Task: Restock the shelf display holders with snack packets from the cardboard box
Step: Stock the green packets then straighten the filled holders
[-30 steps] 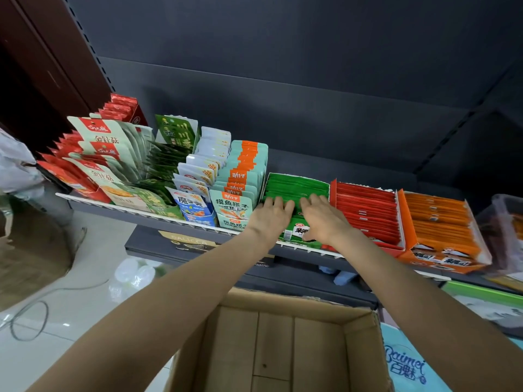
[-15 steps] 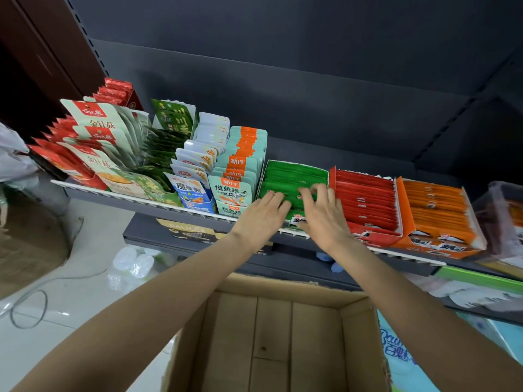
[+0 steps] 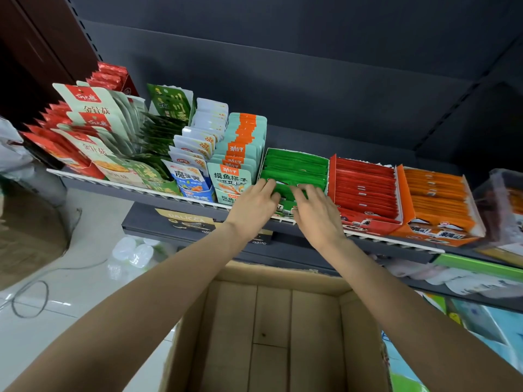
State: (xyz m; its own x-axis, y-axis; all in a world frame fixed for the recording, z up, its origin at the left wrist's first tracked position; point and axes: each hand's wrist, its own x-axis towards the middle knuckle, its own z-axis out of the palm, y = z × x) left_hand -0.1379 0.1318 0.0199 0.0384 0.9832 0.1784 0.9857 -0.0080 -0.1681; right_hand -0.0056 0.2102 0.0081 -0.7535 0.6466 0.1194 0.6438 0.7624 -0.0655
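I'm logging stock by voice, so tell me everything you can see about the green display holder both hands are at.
The green display holder is an open-topped printed cardboard tray packed with rows of glossy green packets standing on edge. It sits tilted forward on the shelf, between the teal and orange packets and the red holder. Its low front panel carries print too hidden to read. The left hand and right hand touch its front rows, fingers curled onto the packets.

Glossy foil green packets fill a card holder; the cardboard box below looks matt brown.
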